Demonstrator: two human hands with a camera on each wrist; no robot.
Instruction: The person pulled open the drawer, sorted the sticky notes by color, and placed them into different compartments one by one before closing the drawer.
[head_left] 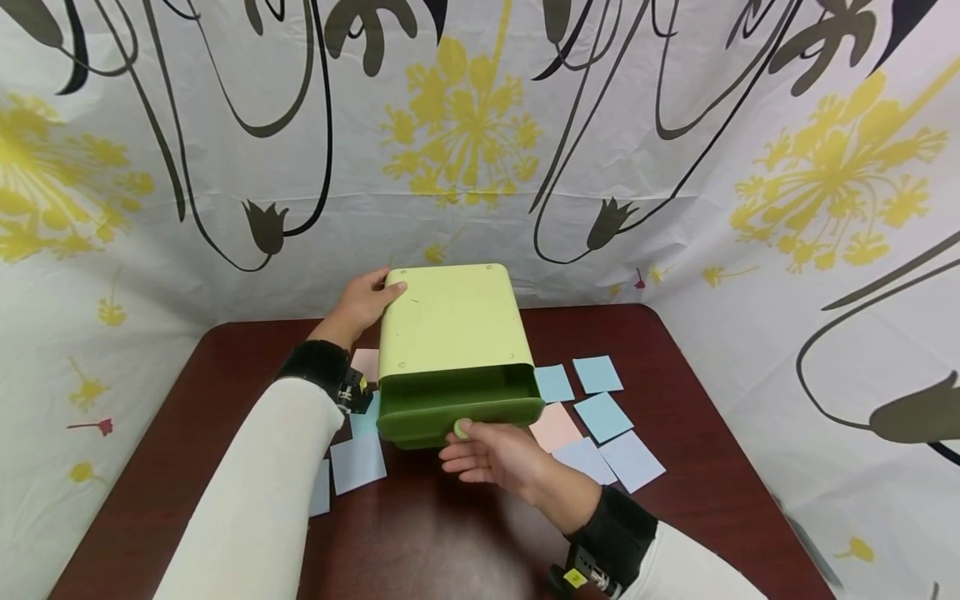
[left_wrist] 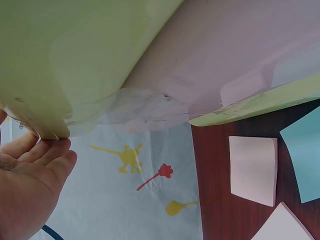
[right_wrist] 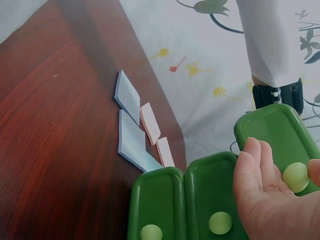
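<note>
A light green cabinet (head_left: 453,321) with dark green drawers stands on the table. My left hand (head_left: 363,302) grips its back left top corner, thumb on the top and fingers over the edge. The top drawer (head_left: 420,414) is pulled partway out, and its visible inside is bare. At the front, my right hand (head_left: 502,458) pinches that drawer's round light green knob (right_wrist: 296,177) between thumb and index finger, the other fingers extended. Two lower drawers (right_wrist: 159,200) with matching knobs appear pushed in.
Several blue, teal and pink sticky note pads (head_left: 603,417) lie to the right of the cabinet, and more pads (head_left: 358,463) lie to its left. The dark red-brown table (head_left: 420,542) meets a patterned white curtain (head_left: 480,233) at the back and sides.
</note>
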